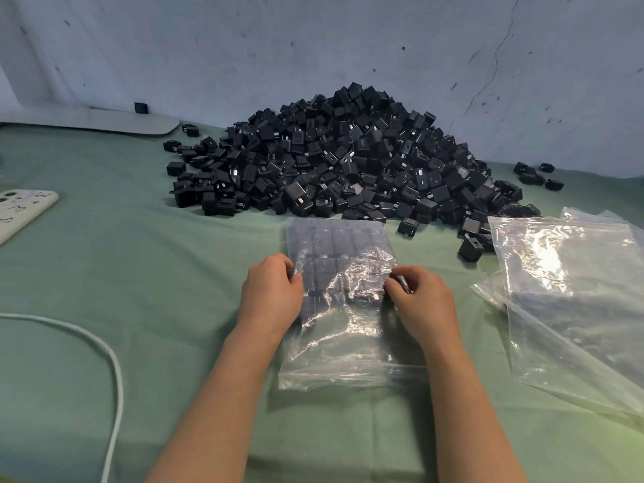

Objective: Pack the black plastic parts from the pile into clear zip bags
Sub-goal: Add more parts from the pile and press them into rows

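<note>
A big pile of black plastic parts [348,158] lies on the green cloth against the wall. In front of it lies a clear zip bag [343,329] with rows of black parts inside its far half. My left hand [270,296] pinches the bag's left edge. My right hand [420,299] pinches its right edge, and the plastic is crinkled between the two hands. The bag's near end lies flat toward me.
A stack of empty clear zip bags [571,294] lies at the right. A white cable [111,360] curves over the cloth at the left. A white device [21,210] sits at the left edge, a flat grey base [104,122] at the back left. Stray black parts [536,176] lie at the right.
</note>
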A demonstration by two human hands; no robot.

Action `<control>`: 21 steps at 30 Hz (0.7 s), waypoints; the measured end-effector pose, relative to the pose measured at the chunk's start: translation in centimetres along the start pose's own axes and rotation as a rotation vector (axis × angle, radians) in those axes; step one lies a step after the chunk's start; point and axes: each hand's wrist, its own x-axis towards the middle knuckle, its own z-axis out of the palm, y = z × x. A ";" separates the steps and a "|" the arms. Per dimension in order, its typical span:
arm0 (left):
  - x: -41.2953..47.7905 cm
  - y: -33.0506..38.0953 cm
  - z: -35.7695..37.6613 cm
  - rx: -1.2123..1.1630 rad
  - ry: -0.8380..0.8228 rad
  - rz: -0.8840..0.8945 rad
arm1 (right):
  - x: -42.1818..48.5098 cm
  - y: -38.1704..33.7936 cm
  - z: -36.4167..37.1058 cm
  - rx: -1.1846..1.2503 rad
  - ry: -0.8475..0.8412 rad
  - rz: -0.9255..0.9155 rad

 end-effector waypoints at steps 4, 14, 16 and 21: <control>0.2 -0.2 -0.1 -0.013 -0.020 -0.002 | 0.0 -0.1 -0.1 -0.030 -0.024 0.007; 3.8 4.1 0.1 -0.047 -0.029 0.108 | 9.2 -1.2 1.4 -0.165 -0.105 0.108; 4.7 5.1 0.5 -0.105 -0.053 0.123 | 11.1 -1.2 2.6 -0.233 -0.142 0.200; 6.6 6.6 1.5 -0.167 -0.110 0.140 | 13.9 -0.6 3.9 -0.297 -0.144 0.328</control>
